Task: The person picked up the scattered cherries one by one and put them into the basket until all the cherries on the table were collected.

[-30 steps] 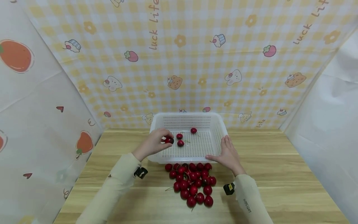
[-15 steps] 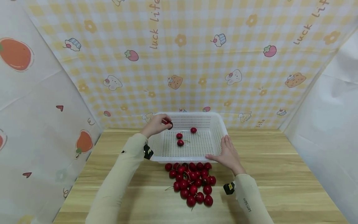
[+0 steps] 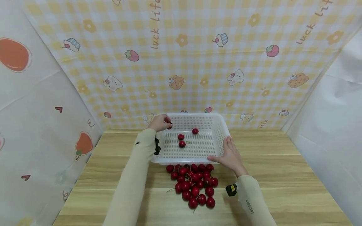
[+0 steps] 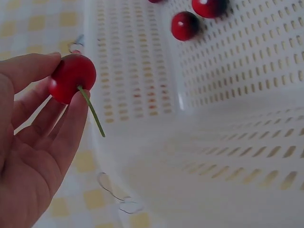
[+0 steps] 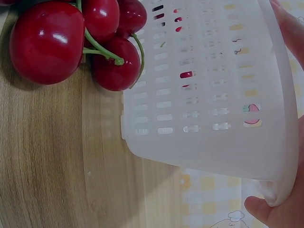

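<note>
Between thumb and fingertips my left hand (image 3: 159,123) pinches a red cherry (image 4: 72,77), its green stem hanging down. This hand is at the back left corner of a white perforated plastic basket (image 3: 192,115). In the left wrist view the held cherry overlaps the basket's rim. My right hand (image 3: 231,158) holds the basket's front right corner, thumb across the front rim and fingers over the right side; a fingertip (image 5: 256,205) shows under the rim. Inside the basket, on its floor, lie three cherries, one of them (image 3: 182,144) nearest the front.
A heap of cherries (image 3: 195,191) lies on the wooden table (image 3: 271,175) right in front of the basket, some with stems. Close behind the basket rises a yellow checked backdrop (image 3: 203,62). White printed sheets (image 3: 34,94) flank the table.
With the cherry, my left hand has moved back and upward over the basket's left end, then slightly further left. The right hand and the cherries in the basket stay put.
</note>
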Demonstrator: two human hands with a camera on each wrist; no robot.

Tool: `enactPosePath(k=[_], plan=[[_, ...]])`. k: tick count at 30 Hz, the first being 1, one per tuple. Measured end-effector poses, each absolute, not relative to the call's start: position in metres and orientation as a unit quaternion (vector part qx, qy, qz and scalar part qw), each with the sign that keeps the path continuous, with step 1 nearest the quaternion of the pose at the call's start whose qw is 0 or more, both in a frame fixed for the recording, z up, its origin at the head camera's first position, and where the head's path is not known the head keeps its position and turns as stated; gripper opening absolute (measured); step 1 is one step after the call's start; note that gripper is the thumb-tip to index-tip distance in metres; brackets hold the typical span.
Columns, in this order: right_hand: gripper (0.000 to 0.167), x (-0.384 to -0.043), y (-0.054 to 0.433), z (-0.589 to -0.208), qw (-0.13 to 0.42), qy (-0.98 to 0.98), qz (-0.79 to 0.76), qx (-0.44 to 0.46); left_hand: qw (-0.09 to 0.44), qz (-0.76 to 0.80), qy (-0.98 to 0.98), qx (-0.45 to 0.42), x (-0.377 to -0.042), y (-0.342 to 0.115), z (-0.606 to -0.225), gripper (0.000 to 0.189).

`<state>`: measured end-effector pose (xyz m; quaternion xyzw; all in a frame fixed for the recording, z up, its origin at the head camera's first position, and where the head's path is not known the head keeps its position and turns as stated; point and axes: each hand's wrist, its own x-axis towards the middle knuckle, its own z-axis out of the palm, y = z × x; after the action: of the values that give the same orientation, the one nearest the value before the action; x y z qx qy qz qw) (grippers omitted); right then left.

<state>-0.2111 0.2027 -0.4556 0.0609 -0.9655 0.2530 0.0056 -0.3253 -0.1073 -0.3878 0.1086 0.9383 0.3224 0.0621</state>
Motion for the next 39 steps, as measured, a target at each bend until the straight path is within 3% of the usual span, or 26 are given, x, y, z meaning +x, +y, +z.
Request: enactPosePath(k=[9,11,16,18,23,39], plan=[[0.125,-0.210,0.202,-0.457,0.006,-0.965,0.255,0.059,0.097,0.288,0.949,0.079,-0.343,-0.102,-0.408,0.018],[0.124,-0.210,0.203,-0.456,0.008,-0.966,0.253,0.059,0.071,0.303,0.944,0.109,-0.365,-0.106,-0.436,0.015],[0.126,-0.210,0.203,-0.457,0.009,-0.965,0.256,0.057,0.098,0.303,0.943,0.092,-0.385,-0.103,-0.454,0.019],[0.126,-0.210,0.202,-0.458,0.007,-0.965,0.257,0.055,0.124,0.287,0.947,0.067,-0.363,-0.094,-0.429,0.021],[0.126,-0.211,0.202,-0.458,0.006,-0.966,0.254,0.054,0.109,0.272,0.953,0.077,-0.339,-0.087,-0.413,0.014],[0.125,-0.213,0.202,-0.459,0.014,-0.966,0.252,0.053,0.122,0.289,0.948,0.065,-0.349,-0.079,-0.429,0.017]])
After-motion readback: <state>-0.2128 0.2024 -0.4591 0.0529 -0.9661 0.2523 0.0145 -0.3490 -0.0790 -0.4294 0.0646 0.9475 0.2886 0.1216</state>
